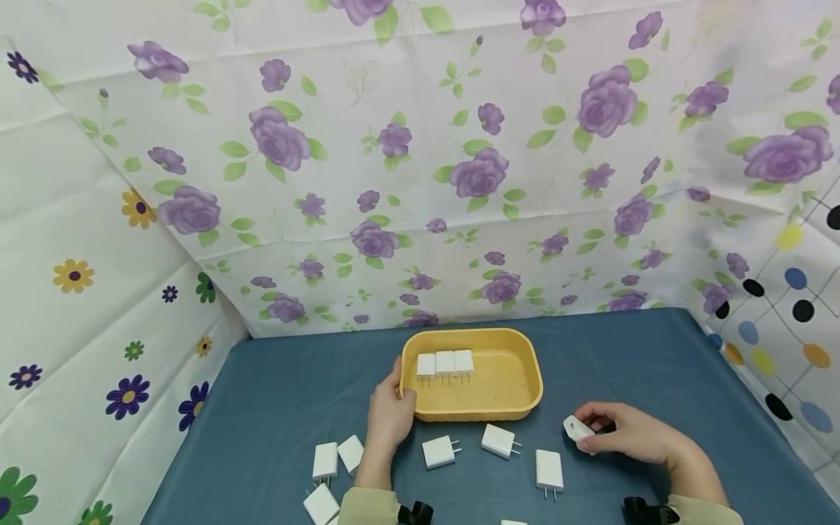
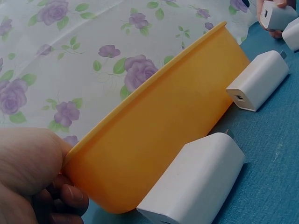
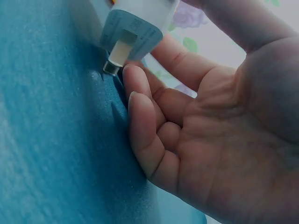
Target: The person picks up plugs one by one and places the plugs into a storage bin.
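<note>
My left hand (image 1: 389,419) grips the left end of a yellow plastic tray (image 1: 474,416), thumb at its rim and fingers curled against the outer wall. Three white charger plugs (image 1: 445,363) lie side by side in the tray's left half, prongs toward me. Right of the tray, my right hand (image 1: 633,432) pinches another white charger (image 1: 574,429) between thumb and fingers, close over the cloth. In the right wrist view that charger (image 3: 138,23) shows its printed end and a metal prong; the other fingers curl loosely below it.
Loose chargers lie in front of the tray, among them one charger (image 1: 440,452), another (image 1: 500,441) and one farther right (image 1: 549,469). Several more chargers (image 1: 325,461) sit left of my left forearm. A blue cloth (image 1: 289,394) covers the table; flowered sheets (image 1: 394,182) stand behind.
</note>
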### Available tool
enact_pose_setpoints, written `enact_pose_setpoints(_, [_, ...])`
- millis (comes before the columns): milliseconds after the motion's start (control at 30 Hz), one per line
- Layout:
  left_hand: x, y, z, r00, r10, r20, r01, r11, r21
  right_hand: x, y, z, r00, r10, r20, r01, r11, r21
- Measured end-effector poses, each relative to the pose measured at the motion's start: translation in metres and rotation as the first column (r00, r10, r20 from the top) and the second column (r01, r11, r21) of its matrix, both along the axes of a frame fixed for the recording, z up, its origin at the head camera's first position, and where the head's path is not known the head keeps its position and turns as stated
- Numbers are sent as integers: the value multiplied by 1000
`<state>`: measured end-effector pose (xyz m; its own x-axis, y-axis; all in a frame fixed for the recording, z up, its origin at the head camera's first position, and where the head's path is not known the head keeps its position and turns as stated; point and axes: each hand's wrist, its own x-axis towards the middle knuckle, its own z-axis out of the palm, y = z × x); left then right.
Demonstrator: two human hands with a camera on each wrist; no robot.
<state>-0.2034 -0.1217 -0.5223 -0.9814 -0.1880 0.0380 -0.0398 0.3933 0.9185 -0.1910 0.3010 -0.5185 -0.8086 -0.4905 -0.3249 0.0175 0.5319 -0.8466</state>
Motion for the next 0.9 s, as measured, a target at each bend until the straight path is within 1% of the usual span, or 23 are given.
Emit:
enact_pose_setpoints(100, [0,0,0,1000,-3,-9,3,1000,-3,-1,-1,-1,999,-50,13,50,999,0])
enact_pose_setpoints(200, [0,1,-1,1000,-3,-11,3,1000,-6,-2,-2,-1,995,-95,19,95,995,20])
enact_pose_setpoints(400, [0,0,-1,1000,-1,-12,1,1000,-5,-3,-5,-3,987,-160,21,159,986,54])
enact_pose_setpoints(633, [0,1,0,1000,5,0,-5,1000,6,-9,-4,-8,973,-226,50,221,970,99])
enact_pose_setpoints(767, [0,1,0,1000,4,0,-4,1000,7,-11,-4,-8,959,-276,62,267,955,129])
enact_pose_setpoints(900, [1,1,1,1000,7,8,-7,1000,10,-12,-6,-9,935,-347,73,335,933,133])
